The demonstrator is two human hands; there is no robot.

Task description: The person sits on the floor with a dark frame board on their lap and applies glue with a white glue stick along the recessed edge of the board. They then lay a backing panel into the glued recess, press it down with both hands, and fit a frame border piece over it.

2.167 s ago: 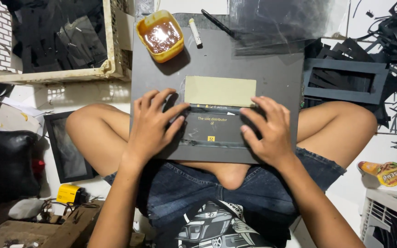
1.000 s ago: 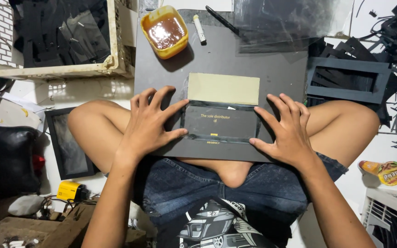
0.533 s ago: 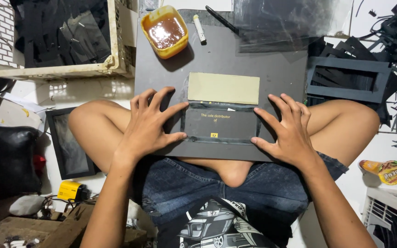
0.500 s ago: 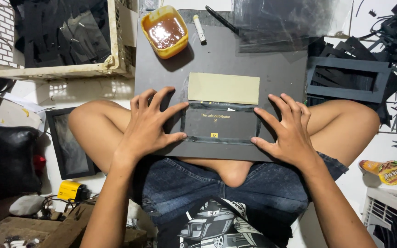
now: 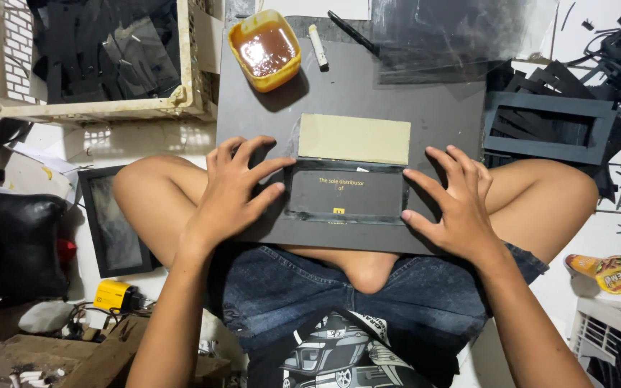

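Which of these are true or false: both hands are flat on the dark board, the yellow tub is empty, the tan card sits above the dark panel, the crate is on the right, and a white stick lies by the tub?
1. Both hands press on the dark board. True: the left hand and right hand lie spread at either end of the dark panel.
2. The yellow tub is empty. False: it holds a brown liquid.
3. The tan card sits above the dark panel. True: it lies along the panel's far edge.
4. The crate is on the right. False: it stands at upper left, with black pieces inside.
5. A white stick lies by the tub. True: just right of it.
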